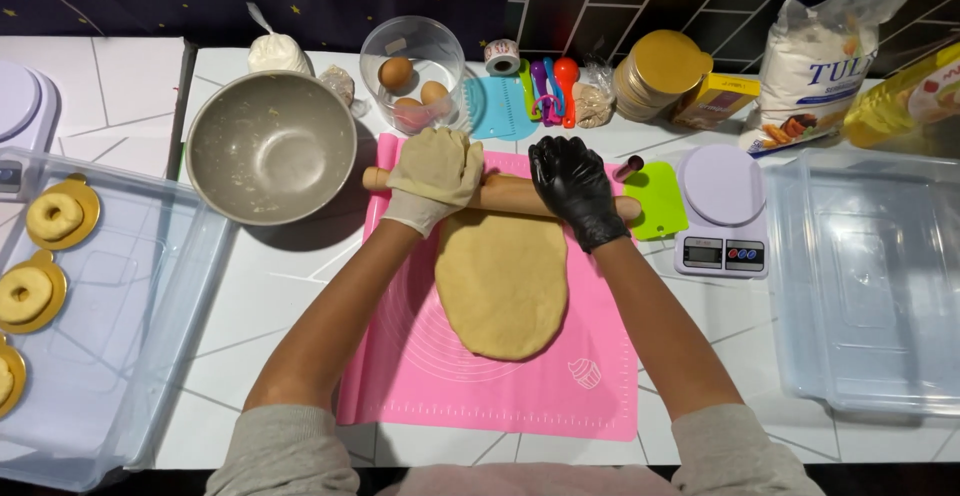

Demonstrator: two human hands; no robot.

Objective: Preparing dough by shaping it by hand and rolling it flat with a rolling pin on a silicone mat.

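Note:
A flattened oval of pale dough (502, 281) lies on a pink silicone mat (420, 376). Across its far end rests a wooden rolling pin (505, 194). My left hand (432, 178), in a cream glove, presses down on the pin's left part. My right hand (577, 188), in a black glove, presses on the pin's right part. Both palms lie over the pin with fingers pointing away from me.
A grey metal bowl (270, 146) stands left of the mat. Behind are a clear container of eggs (415, 81), measuring spoons (548, 84), a flour bag (815, 61). A white scale (720, 211) and green scraper (655, 199) sit right. Clear plastic tubs flank both sides; the left tub (130, 296) holds doughnuts (52, 216).

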